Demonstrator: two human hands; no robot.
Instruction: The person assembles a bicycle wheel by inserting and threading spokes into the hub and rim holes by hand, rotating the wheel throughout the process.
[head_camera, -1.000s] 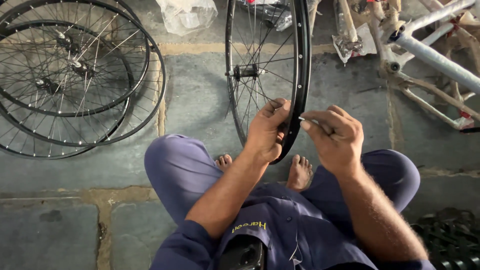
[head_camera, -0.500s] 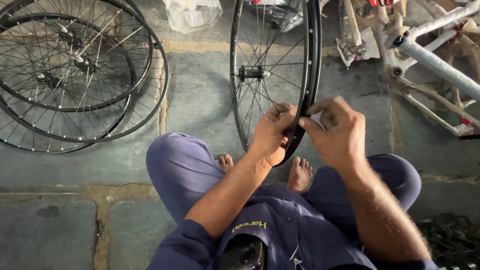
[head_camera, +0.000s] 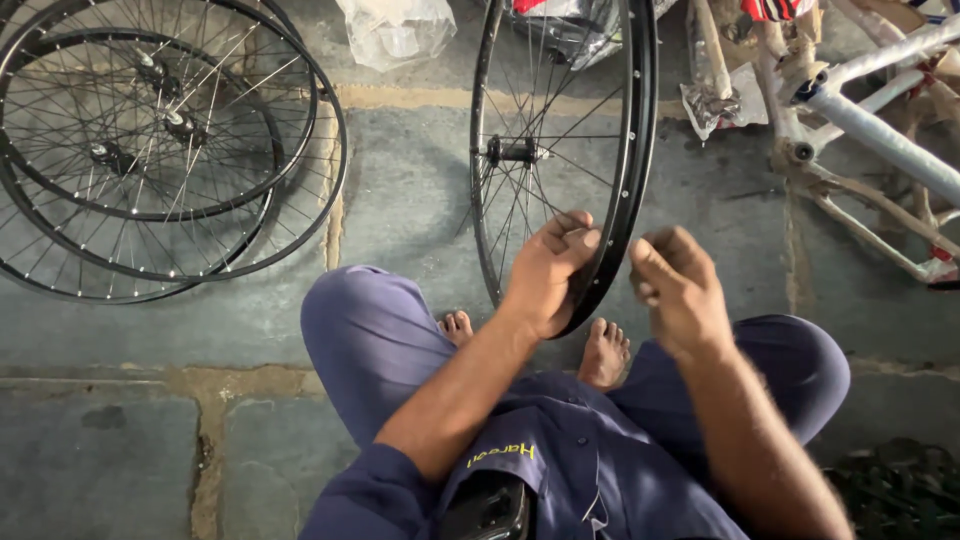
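An upright wheel (head_camera: 565, 150) is stood on the floor (head_camera: 400, 210) between the knees, directly ahead. A stack of wheels (head_camera: 150, 150) is laid flat to the left. A bicycle frame (head_camera: 870, 140) is laid to the right. A plastic bag (head_camera: 397, 30) is placed behind, between stack and upright wheel.

Grey stone floor (head_camera: 400, 200) with sandy joints carries stacked wheels (head_camera: 150, 160) at left, a plastic bag (head_camera: 397, 30), an upright wheel (head_camera: 560, 150), and a white frame (head_camera: 880, 140) at right.
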